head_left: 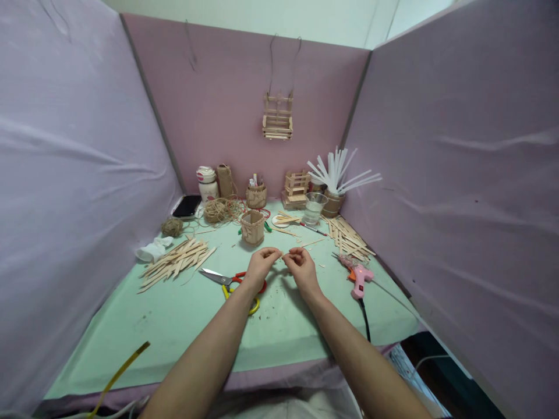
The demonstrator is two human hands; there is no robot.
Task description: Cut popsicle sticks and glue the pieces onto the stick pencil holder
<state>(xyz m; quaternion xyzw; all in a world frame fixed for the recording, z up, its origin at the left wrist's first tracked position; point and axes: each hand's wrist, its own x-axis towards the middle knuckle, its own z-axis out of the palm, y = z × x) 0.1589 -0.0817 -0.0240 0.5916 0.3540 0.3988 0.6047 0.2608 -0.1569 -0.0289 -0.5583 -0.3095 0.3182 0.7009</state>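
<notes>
My left hand (263, 263) and my right hand (301, 266) meet almost fingertip to fingertip above the middle of the green table (183, 331). Both are closed in a pinch around something too small to make out. Just beyond them stands a small woven basket (253, 227). Scissors with red handles (222, 279) lie partly under my left wrist, next to a yellow-handled pair (254, 306). Dark crumbs are scattered on the cloth below my hands.
Wooden sticks (177, 262) lie left, more sticks (348, 237) right, near a pink glue gun (360, 280) with a cord. Twine (219, 210), a clear cup of water (313, 208) and a pot of white sticks (333, 203) stand behind. A small wooden swing (278, 119) hangs at the back.
</notes>
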